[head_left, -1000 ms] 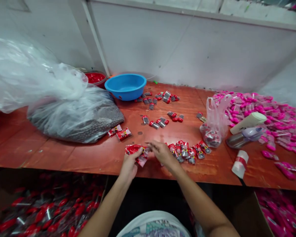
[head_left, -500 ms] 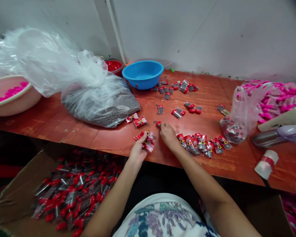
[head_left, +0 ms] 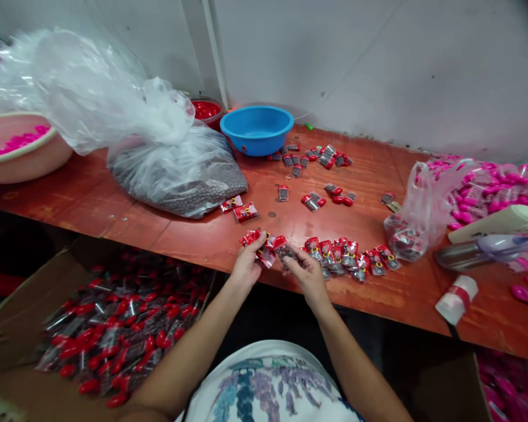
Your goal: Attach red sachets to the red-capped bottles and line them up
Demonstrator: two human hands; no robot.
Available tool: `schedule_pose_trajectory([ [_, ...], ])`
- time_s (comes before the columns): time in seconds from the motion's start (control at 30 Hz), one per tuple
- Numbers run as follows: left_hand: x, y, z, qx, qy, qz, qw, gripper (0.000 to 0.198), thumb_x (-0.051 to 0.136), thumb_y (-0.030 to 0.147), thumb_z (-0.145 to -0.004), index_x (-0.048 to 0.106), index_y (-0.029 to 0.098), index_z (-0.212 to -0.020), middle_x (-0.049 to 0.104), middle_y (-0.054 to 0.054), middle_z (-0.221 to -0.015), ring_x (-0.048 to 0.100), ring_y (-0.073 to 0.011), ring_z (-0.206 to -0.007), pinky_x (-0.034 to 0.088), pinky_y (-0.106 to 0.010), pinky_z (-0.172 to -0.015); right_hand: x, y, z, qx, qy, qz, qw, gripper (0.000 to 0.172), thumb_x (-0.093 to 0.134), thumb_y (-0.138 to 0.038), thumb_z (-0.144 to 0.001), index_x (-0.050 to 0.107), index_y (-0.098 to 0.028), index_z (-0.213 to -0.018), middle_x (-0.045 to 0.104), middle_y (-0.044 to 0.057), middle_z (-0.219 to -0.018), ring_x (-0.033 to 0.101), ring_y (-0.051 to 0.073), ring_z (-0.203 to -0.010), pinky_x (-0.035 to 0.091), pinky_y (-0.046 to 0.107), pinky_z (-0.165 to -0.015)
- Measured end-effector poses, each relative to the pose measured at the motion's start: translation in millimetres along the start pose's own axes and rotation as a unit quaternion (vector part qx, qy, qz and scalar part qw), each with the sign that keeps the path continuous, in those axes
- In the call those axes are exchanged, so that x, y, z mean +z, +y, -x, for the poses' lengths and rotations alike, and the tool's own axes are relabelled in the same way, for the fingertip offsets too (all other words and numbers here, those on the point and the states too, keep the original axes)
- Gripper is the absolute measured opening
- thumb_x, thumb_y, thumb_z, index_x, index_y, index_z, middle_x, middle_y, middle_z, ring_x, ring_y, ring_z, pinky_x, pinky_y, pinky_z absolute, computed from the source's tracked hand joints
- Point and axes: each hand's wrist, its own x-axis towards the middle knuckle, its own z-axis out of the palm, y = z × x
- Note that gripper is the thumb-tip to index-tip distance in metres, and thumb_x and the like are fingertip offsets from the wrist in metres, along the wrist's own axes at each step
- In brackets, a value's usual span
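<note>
From my remote seat I see the right hand (head_left: 307, 274), farther out over the tabletop (head_left: 193, 243) half a second earlier, now drawn back toward the front edge, pinching a small red-ended container (head_left: 285, 249) between thumb and fingers. I judge that this brings the container and the red packets (head_left: 249, 238) into one working spot. The left hand (head_left: 246, 266) grips those packets under its thumb, just left of the container. I read the container's long axis as slanting: red end far and left, toward the packets; dark end near and right, at the right hand's fingers. Blur leaves me unsure whether container and packets touch.
</note>
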Motion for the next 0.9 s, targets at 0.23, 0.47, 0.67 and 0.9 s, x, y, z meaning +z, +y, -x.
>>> schedule_pose_trajectory([
  [0.23,1.9,-9.7,5.8,0.108,-0.046,-0.086,0.989,0.027,0.086,0.018,-0.052,0.067,0.01,-0.071,0.068,-0.002,-0.066,0.063,-0.0133,-0.057,0.052,-0.025,-0.06,-14.8,-1.0,4.4,-0.003,0.019,-0.062,0.998,0.039,0.067,-0.032,-0.077,0.067,-0.021,-0.115,0.068,0.002,-0.087,0.056,0.01,-0.062,0.052,0.023,-0.052],
  [0.47,7.2,-9.3,16.3,0.13,-0.101,-0.1,0.981,0.027,0.085,0.018,-0.052,0.066,0.012,-0.069,0.066,-0.001,-0.064,0.062,-0.0131,-0.056,0.051,-0.026,-0.06,-31.1,-0.1,8.4,-0.029,-0.018,0.07,0.997,0.043,0.065,-0.033,-0.079,0.063,-0.026,-0.122,0.064,0.003,-0.107,0.059,0.014,-0.076,0.055,0.025,-0.058],
  [0.67,9.7,-9.1,26.0,0.09,-0.143,-0.127,0.977,0.034,0.084,0.016,-0.055,0.067,0.014,-0.084,0.069,-0.002,-0.074,0.064,-0.0135,-0.062,0.051,-0.025,-0.063,-31.1,-4.3,12.3,-0.038,-0.02,0.073,0.996,0.04,0.066,-0.031,-0.08,0.061,-0.024,-0.118,0.067,0.003,-0.102,0.063,0.016,-0.082,0.054,0.026,-0.066],
  [0.9,8.6,-13.3,26.8,0.113,-0.149,-0.151,0.971,0.049,0.086,0.015,-0.05,0.067,0.014,-0.095,0.068,-0.001,-0.07,0.063,-0.0141,-0.06,0.053,-0.027,-0.062,-27.5,0.1,19.3,-0.103,0.026,0.127,0.986,0.029,0.062,-0.028,-0.083,0.063,-0.022,-0.111,0.066,0.005,-0.105,0.063,0.018,-0.094,0.052,0.032,-0.083],
])
